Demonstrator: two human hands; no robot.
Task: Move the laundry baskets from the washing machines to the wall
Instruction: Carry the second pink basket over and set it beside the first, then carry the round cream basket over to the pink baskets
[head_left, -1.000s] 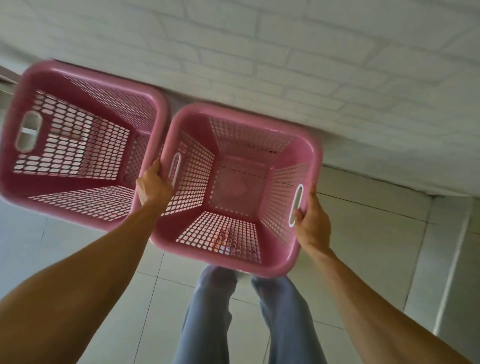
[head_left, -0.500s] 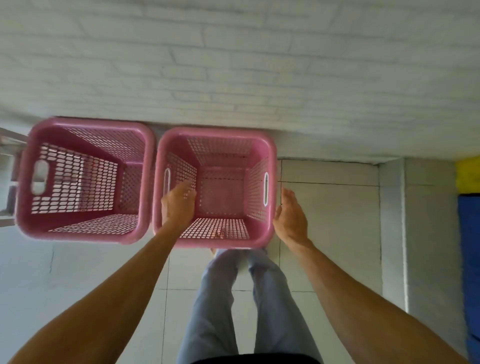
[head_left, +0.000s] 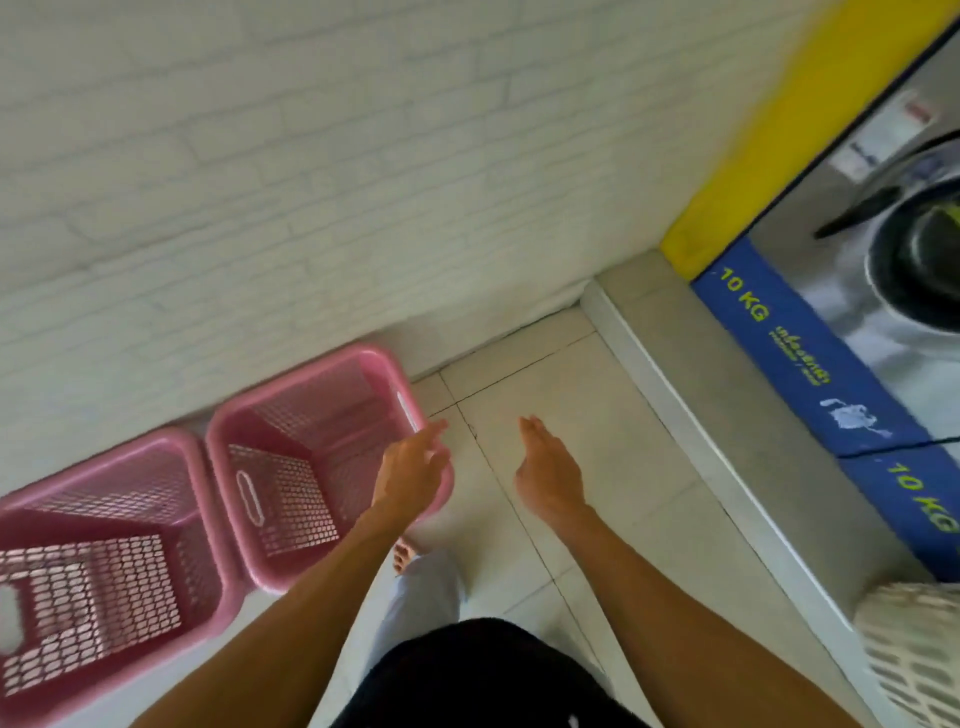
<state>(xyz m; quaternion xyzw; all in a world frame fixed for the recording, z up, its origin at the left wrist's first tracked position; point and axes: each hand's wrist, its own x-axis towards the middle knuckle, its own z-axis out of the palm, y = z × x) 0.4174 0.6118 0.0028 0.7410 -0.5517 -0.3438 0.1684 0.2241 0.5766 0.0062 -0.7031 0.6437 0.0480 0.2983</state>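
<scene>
Two empty pink plastic laundry baskets stand side by side on the floor against the white brick wall (head_left: 260, 182). The nearer-to-centre pink basket (head_left: 291, 452) is just left of my hands; the second pink basket (head_left: 104, 561) sits at the lower left. My left hand (head_left: 413, 473) hovers over the right rim of the centre basket, fingers apart, holding nothing. My right hand (head_left: 548, 470) is out over the bare floor tiles, open and empty. A white mesh basket (head_left: 914, 654) shows at the lower right edge beside the washing machines.
A washing machine (head_left: 904, 260) with a round door stands at the right on a raised grey kerb (head_left: 691, 415), with blue "10 KG" panels and a yellow strip. Pale floor tiles (head_left: 519, 374) run between wall and machines. My legs are below.
Both hands have let go of the centre pink basket, which now rests on the floor by the wall. My view has swung right, bringing the washing machines in.
</scene>
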